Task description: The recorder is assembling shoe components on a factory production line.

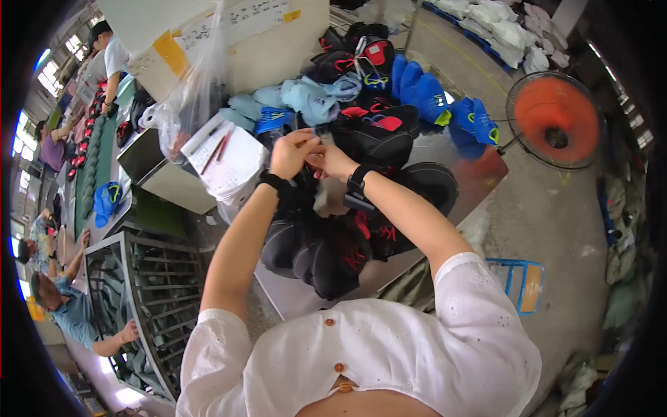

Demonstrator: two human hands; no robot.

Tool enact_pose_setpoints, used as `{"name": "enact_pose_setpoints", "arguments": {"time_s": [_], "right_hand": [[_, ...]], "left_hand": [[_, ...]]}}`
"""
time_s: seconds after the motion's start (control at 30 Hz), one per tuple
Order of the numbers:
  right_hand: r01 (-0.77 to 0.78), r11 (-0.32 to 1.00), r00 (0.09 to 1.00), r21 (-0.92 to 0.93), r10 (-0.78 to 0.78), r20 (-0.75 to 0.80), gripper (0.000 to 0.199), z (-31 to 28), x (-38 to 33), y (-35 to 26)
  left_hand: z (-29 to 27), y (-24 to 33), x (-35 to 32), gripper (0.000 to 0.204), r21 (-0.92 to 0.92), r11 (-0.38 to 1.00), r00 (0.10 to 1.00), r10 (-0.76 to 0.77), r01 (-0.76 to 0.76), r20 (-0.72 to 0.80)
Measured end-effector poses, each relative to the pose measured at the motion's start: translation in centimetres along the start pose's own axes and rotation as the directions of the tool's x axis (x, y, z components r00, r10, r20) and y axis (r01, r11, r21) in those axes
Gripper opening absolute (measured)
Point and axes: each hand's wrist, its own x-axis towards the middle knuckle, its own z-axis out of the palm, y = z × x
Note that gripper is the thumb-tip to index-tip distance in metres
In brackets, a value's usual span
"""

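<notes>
My left hand [294, 154] and my right hand [333, 162] meet over the middle of a metal table [292, 285]. Fingers of both are pinched together at the tips; whatever they hold is too small or hidden to make out. Just below the hands sit black shoe uppers with red laces [326, 257]. To the right of my right hand is another group of black shoe uppers [379, 135]. Light blue shoe uppers [306, 101] lie beyond the hands, with bright blue shoe uppers [420, 90] farther right. Left of my left hand lies a paper pad [229, 167] with pens [217, 151] on it.
A large pale box [271, 48] and a clear plastic bag [184, 115] stand behind the table. An orange fan [556, 121] is at the right, a blue-framed stool [517, 285] nearer. At left are a metal rack [149, 306], a green conveyor [94, 167] and several co-workers.
</notes>
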Motion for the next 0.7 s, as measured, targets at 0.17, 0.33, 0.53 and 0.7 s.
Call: {"name": "enact_pose_setpoints", "arguments": {"time_s": [0.17,0.33,0.53,0.7], "right_hand": [[-0.022,0.989,0.951,-0.148,-0.025,-0.307,0.045,-1.5,2.6,1.9],[0.381,0.916,0.775,-0.127,-0.391,-0.496,0.044,-1.0,-1.2,-6.8],[0.650,0.592,0.558,-0.476,-0.797,-0.230,0.043,6.2,-6.7,-20.0],[0.509,0.548,0.846,-0.663,-0.460,0.270,0.023,12.6,-4.1,-18.0]], "left_hand": [[-1.0,2.1,-2.5,0.035,0.826,0.477,0.915,-0.103,-0.299,0.391],[3.2,0.7,-2.1,0.030,0.851,0.446,0.917,-0.139,-0.278,0.373],[3.9,-4.0,-2.8,0.029,0.780,0.550,0.950,0.097,-0.298,0.295],[-1.9,-20.4,-3.1,0.026,0.807,0.437,0.887,0.407,-0.397,0.217]]}}
